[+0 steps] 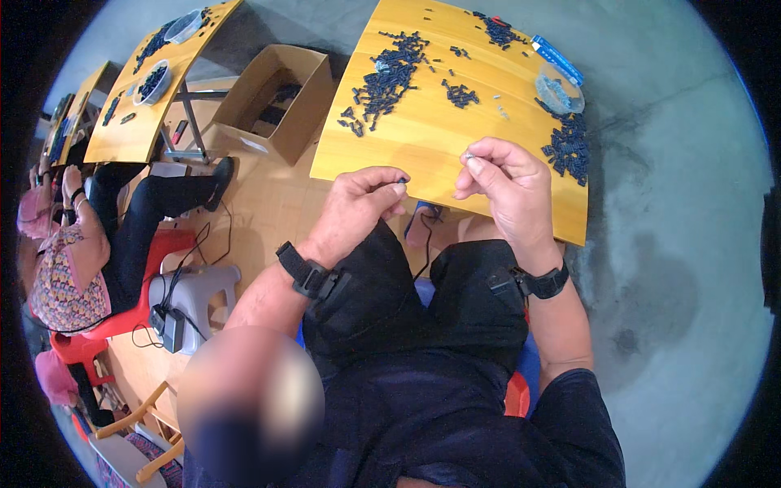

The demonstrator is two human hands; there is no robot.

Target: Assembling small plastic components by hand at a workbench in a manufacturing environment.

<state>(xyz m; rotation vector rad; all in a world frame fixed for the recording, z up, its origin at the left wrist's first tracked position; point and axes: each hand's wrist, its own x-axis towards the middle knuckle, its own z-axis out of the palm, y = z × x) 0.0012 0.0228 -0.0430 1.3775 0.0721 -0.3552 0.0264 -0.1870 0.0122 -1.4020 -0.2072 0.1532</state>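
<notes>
My left hand [351, 210] is closed in a pinch on a small black plastic piece [402, 180], just off the near edge of the yellow table [382, 154]. To its right, my right hand [514, 189] is raised over the same edge. Its thumb and forefinger pinch a tiny pale piece [469, 156], too small to name. The two hands are apart. A long pile of black plastic pieces [392, 80] lies at the left of the tabletop, a smaller heap [461, 95] in the middle, and another pile [567, 150] at the right edge.
A see-through tub [561, 96] with pale bits stands by a long blue box [558, 60] at the table's right. Left of the table is an open cardboard box [281, 102]. Further left, another person [73, 268] sits by a second yellow table [122, 134].
</notes>
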